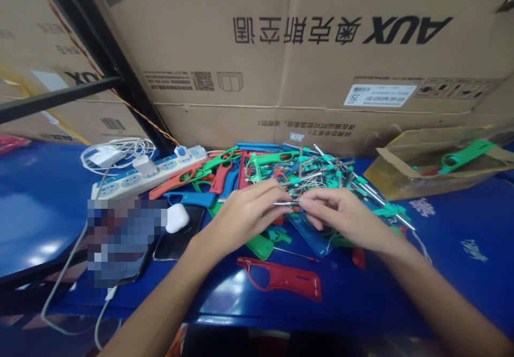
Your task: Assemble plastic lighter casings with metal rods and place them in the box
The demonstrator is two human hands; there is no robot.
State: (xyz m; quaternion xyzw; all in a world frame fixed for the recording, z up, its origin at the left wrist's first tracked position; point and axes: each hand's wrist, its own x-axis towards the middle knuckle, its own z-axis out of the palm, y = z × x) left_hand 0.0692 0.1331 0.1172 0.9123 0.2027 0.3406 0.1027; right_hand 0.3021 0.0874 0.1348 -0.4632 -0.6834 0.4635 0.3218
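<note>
Between my two hands a thin metal tube (286, 203) lies level above the heap. My left hand (251, 207) pinches its left end, and the fingertips of my right hand (341, 212) close on its right end. Around them are plastic lighter casings with trigger loops, among them a blue casing (190, 199) and a green casing (261, 245). Beyond my right hand lie many metal tubes with teal plastic parts (335, 174) and thin white wires. Nearest the front, a red lighter casing (283, 281) rests flat on the blue table (225, 298).
A white power strip (128, 180) with plugs and cables stands at the left. A phone (176, 244) carries a white earbud case (177, 218), beside a blurred-out device. At the right an open cardboard box (413, 177) holds a green casing. A large carton (281, 73) walls the back.
</note>
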